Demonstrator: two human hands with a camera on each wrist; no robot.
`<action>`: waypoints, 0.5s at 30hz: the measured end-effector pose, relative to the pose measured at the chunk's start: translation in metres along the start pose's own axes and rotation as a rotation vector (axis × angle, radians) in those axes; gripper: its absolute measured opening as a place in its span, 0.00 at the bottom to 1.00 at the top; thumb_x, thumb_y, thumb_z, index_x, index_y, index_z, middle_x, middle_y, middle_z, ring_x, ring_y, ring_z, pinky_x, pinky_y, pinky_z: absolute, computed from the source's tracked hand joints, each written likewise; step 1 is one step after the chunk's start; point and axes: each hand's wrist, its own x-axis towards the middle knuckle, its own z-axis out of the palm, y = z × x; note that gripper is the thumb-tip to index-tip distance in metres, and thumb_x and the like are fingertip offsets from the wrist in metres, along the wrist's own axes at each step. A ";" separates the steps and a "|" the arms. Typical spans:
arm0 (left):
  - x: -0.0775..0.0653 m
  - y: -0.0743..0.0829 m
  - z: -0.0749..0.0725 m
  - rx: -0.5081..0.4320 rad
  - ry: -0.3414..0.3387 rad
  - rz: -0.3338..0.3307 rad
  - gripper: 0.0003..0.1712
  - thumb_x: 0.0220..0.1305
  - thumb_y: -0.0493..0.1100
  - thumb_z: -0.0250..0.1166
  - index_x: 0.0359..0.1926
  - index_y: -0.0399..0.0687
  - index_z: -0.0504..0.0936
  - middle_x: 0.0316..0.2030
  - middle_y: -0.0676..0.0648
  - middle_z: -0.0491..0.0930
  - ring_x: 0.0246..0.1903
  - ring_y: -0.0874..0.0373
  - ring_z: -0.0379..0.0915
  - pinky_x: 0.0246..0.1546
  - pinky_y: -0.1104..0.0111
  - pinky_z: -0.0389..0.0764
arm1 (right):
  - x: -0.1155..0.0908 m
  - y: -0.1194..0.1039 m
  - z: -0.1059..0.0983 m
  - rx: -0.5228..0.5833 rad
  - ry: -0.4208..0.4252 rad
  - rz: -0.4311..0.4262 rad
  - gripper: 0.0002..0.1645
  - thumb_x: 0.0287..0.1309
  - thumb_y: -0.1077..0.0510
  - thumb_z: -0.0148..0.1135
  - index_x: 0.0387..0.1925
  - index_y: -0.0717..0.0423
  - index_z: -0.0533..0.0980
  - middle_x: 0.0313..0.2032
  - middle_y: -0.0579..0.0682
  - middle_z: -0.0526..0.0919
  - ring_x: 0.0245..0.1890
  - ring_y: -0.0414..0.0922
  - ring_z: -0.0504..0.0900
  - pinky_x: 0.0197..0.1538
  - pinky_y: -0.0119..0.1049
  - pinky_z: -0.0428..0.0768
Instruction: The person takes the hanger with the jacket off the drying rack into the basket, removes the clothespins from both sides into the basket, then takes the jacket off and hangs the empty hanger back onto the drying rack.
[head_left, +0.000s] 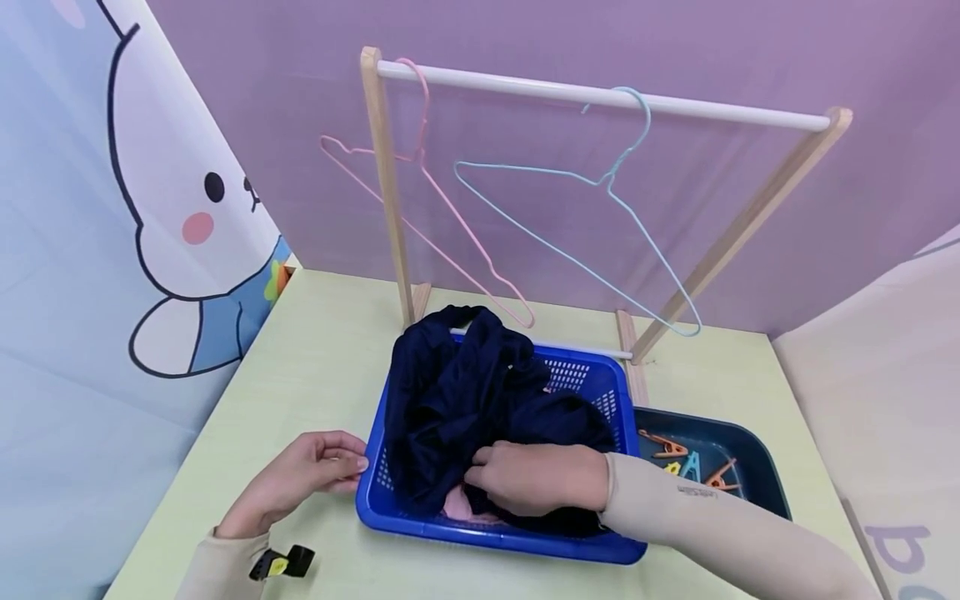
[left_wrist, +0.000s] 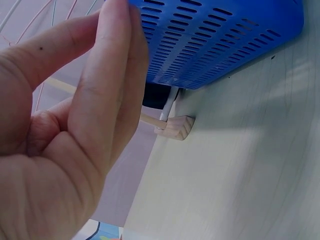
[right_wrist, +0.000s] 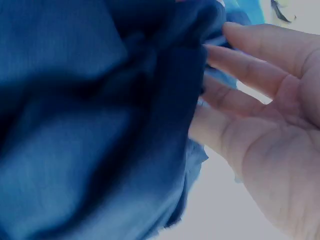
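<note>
A blue plastic basket with slotted walls stands on the table, heaped with dark navy cloth. A small piece of pink cloth shows at its near side. My left hand grips the basket's left rim between thumb and fingers; in the left wrist view its fingertips meet the top of the blue wall. Inside the basket, my right hand holds the navy cloth near the front rim. The right wrist view shows the cloth large and close, with some fingertips hidden behind its folds.
Behind the basket stands a wooden rack with a white rod. A pink hanger and a light blue hanger hang from it. To the right, partly under my right forearm, is a dark tray with several clothespins.
</note>
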 end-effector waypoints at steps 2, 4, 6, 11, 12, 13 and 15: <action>0.000 -0.001 0.000 -0.003 -0.004 0.003 0.18 0.69 0.36 0.65 0.50 0.23 0.75 0.39 0.39 0.84 0.38 0.50 0.84 0.44 0.54 0.84 | -0.005 0.004 -0.008 0.048 0.022 -0.028 0.15 0.70 0.58 0.59 0.56 0.54 0.79 0.48 0.46 0.81 0.49 0.39 0.78 0.53 0.28 0.77; -0.001 -0.001 0.000 -0.006 -0.006 0.008 0.18 0.69 0.36 0.65 0.50 0.23 0.75 0.39 0.39 0.84 0.38 0.51 0.84 0.44 0.54 0.84 | -0.011 0.008 -0.018 0.081 0.059 -0.056 0.18 0.70 0.58 0.59 0.58 0.56 0.77 0.52 0.48 0.80 0.53 0.41 0.78 0.57 0.29 0.76; -0.001 -0.002 0.000 -0.006 -0.005 0.011 0.18 0.69 0.36 0.65 0.50 0.23 0.75 0.38 0.39 0.84 0.38 0.51 0.84 0.44 0.54 0.84 | -0.015 0.016 -0.028 0.096 0.127 -0.072 0.18 0.70 0.59 0.59 0.59 0.58 0.77 0.54 0.50 0.80 0.55 0.42 0.77 0.59 0.31 0.75; -0.002 -0.003 0.000 -0.004 0.001 0.014 0.18 0.69 0.37 0.65 0.50 0.24 0.75 0.39 0.39 0.84 0.38 0.51 0.84 0.44 0.54 0.84 | -0.020 0.053 -0.044 0.115 0.374 -0.012 0.17 0.68 0.61 0.61 0.56 0.62 0.78 0.53 0.54 0.79 0.55 0.48 0.76 0.60 0.40 0.76; -0.001 -0.003 0.000 -0.004 0.001 0.013 0.18 0.69 0.37 0.65 0.50 0.24 0.75 0.39 0.39 0.84 0.38 0.51 0.84 0.44 0.54 0.84 | -0.020 0.063 -0.045 0.124 0.410 0.014 0.18 0.67 0.61 0.62 0.56 0.62 0.78 0.54 0.56 0.78 0.56 0.50 0.76 0.61 0.42 0.75; -0.001 -0.003 0.000 -0.004 0.002 0.012 0.18 0.69 0.37 0.65 0.50 0.24 0.75 0.39 0.39 0.84 0.38 0.51 0.84 0.44 0.54 0.84 | -0.018 0.073 -0.045 0.132 0.435 0.044 0.19 0.67 0.61 0.63 0.57 0.63 0.77 0.55 0.59 0.78 0.57 0.52 0.75 0.61 0.45 0.75; -0.001 -0.003 0.000 -0.006 0.002 0.009 0.17 0.69 0.37 0.65 0.50 0.24 0.75 0.39 0.39 0.84 0.38 0.50 0.84 0.45 0.54 0.84 | -0.013 0.091 -0.043 0.158 0.454 0.100 0.23 0.67 0.61 0.63 0.61 0.64 0.74 0.59 0.63 0.74 0.60 0.55 0.73 0.63 0.50 0.72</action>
